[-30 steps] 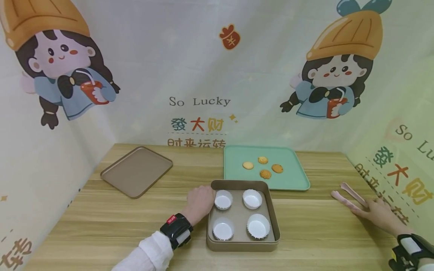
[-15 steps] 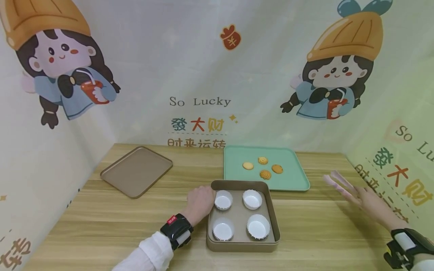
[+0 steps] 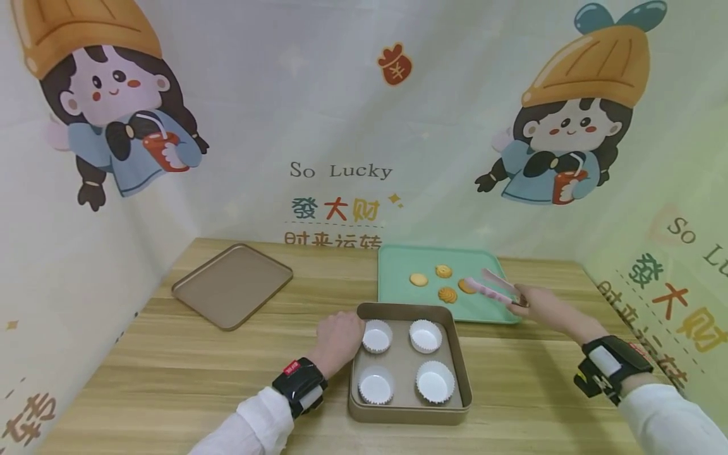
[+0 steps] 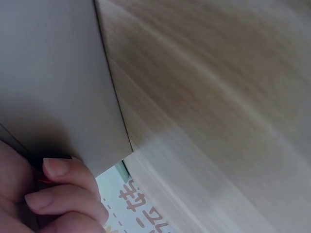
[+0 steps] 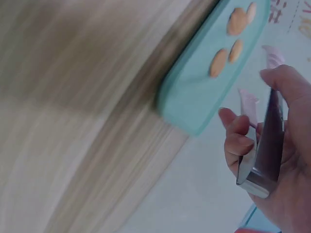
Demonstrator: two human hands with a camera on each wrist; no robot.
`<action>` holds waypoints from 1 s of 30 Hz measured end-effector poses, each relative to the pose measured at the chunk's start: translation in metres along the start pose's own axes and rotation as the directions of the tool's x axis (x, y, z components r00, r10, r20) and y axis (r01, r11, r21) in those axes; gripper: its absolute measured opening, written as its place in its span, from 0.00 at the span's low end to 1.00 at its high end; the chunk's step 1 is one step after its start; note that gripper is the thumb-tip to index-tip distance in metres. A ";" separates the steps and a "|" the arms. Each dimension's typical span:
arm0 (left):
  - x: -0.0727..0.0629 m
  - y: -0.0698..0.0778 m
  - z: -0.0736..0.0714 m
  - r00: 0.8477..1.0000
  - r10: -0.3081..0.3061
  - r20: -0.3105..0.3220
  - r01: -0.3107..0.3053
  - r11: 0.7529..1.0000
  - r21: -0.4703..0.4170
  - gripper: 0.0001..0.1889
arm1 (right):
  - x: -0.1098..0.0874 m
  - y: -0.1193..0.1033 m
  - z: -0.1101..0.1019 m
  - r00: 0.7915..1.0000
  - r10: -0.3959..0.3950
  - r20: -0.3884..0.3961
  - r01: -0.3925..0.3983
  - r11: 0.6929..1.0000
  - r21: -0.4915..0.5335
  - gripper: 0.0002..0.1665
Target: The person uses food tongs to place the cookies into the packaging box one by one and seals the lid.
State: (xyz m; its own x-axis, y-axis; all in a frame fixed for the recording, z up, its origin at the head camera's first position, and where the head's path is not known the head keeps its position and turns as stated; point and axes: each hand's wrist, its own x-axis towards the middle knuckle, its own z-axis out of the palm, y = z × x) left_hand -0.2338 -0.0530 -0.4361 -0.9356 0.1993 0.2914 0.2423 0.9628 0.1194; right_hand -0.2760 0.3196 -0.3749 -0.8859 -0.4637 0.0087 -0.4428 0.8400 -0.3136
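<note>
My left hand holds the left side of a square brown baking pan near its far corner, fingers curled at the wall in the left wrist view. White fluted paper cups stand inside the pan, two by two. In my right hand is a pair of tongs, with a bent metal spring and pale pink arms spread apart. Their tips reach over the mint-green tray, close to the rightmost cookie. Other cookies lie left of it, among them a swirled one and a plain round one.
A flat brown tray lies at the back left of the wooden table. The baking pan stands just in front of the green tray. A printed cloth hangs behind the table and along both sides.
My right hand has carried the tongs left and forward from the table's right side to over the green tray. The left hand stays at the pan. The head view has shifted slightly.
</note>
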 end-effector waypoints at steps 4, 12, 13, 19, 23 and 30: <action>0.000 0.000 0.000 1.000 0.004 -0.005 -0.004 1.000 -0.003 0.18 | 0.017 -0.015 0.005 0.998 -0.045 0.043 0.046 0.999 -0.027 0.13; 0.002 0.000 0.001 1.000 -0.019 0.022 0.019 1.000 -0.018 0.18 | 0.032 -0.025 0.010 0.997 -0.028 0.073 0.025 0.999 0.034 0.12; 0.002 0.000 0.001 0.999 -0.021 0.026 0.022 1.000 -0.016 0.18 | 0.033 -0.025 0.011 0.996 -0.025 0.080 0.022 0.999 0.034 0.12; 0.000 0.000 0.001 1.000 -0.026 0.018 0.026 1.000 -0.015 0.18 | 0.037 -0.021 0.017 0.995 -0.021 0.100 0.019 1.000 0.025 0.15; -0.001 0.001 0.001 1.000 -0.012 0.012 0.012 1.000 -0.004 0.17 | 0.037 -0.019 0.018 0.993 0.036 0.108 -0.039 0.999 0.026 0.26; 0.001 0.000 0.001 1.000 -0.023 0.017 0.023 1.000 -0.014 0.17 | 0.039 -0.021 0.015 0.990 0.091 0.110 -0.093 0.996 0.011 0.17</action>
State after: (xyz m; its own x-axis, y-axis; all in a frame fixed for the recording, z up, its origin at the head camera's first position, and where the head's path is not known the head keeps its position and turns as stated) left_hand -0.2346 -0.0524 -0.4364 -0.9452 0.1807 0.2721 0.2244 0.9645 0.1391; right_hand -0.2992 0.2800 -0.3828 -0.9020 -0.4133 -0.1246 -0.3569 0.8764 -0.3233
